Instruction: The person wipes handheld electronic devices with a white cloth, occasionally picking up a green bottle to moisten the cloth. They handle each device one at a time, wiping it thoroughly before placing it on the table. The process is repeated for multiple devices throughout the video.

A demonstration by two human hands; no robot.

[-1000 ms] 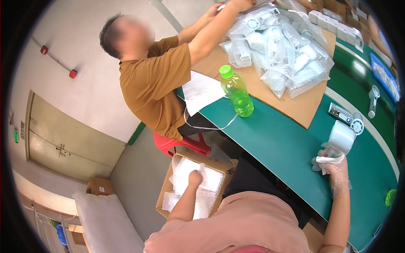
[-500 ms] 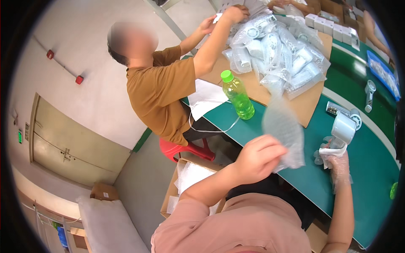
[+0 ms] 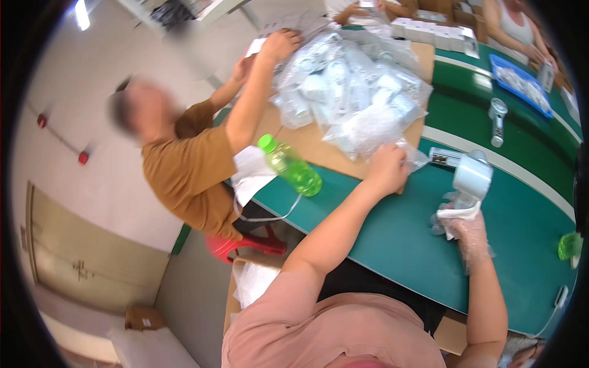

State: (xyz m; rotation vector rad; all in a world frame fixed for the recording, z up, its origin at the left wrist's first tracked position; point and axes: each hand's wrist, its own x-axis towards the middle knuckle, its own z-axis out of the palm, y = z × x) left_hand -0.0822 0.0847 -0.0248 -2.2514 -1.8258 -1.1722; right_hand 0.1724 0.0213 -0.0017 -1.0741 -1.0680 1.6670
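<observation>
My left hand (image 3: 388,168) is closed at the near edge of a heap, its fingers pinched on the end of a clear bubble-wrap bag (image 3: 374,127). The heap holds several bagged white devices (image 3: 337,83) on a brown cardboard sheet (image 3: 294,138). In a thin clear glove, my right hand (image 3: 471,232) grips a pale handheld fan (image 3: 473,178) with a broad round head, held upright above the green table (image 3: 405,245). A white cloth (image 3: 460,212) is bunched between that hand and the fan. Just behind lies another device (image 3: 445,157), its handle showing inner parts.
A green drink bottle (image 3: 291,165) stands left of my left arm. Beside it, a co-worker in a brown shirt (image 3: 190,165) reaches over the heap. A single fan (image 3: 497,121) lies on the dark green belt (image 3: 460,104), near a blue tray (image 3: 521,83) of small parts.
My left hand has moved forward, bringing the bubble-wrap bag from over the table's near edge to the heap. My right hand still holds the fan. The view has shifted to the right.
</observation>
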